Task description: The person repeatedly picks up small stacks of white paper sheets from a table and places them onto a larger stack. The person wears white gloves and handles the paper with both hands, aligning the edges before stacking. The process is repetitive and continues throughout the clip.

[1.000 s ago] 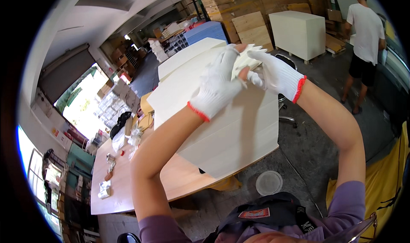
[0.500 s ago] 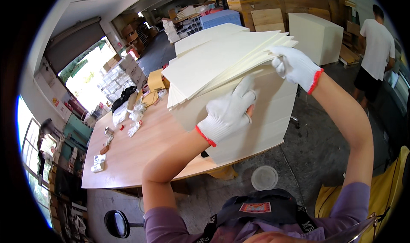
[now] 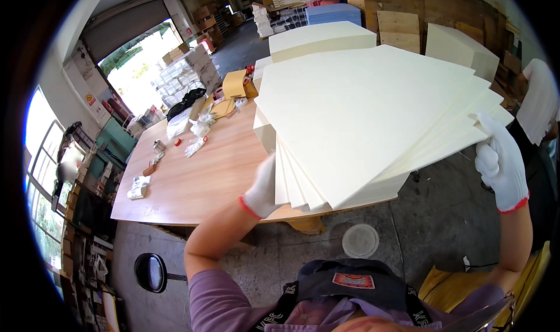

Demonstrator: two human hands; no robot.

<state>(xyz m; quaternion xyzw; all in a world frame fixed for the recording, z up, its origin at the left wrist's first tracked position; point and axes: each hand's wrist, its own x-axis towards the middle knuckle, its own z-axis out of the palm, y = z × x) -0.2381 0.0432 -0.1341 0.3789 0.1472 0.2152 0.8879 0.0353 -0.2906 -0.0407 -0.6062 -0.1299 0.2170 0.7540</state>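
Fanning over tan wooden table (image 3: 198, 169), cream rectangular card-like sheets (image 3: 361, 110) are gripped rightward by white-gloved right hand (image 3: 500, 163); white-gloved left hand (image 3: 264, 186) partly hidden, grip unclear. Probably stiff, slippery; best held by opposite edges.

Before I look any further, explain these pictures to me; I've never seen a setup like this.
There is no machine here, only a person working with two hands in white gloves with red cuffs. Every picture comes from one wide fisheye camera worn on that person's head and looking down, so straight edges bend and the corners go dark.

The right hand grips the right edge of several fanned-out white sheets. The left hand is at their lower left edge, its fingers hidden.

On the wood-coloured table to the left lie a loose white glove, a black bundle and other small items. Beyond the sheets is a thick white stack.
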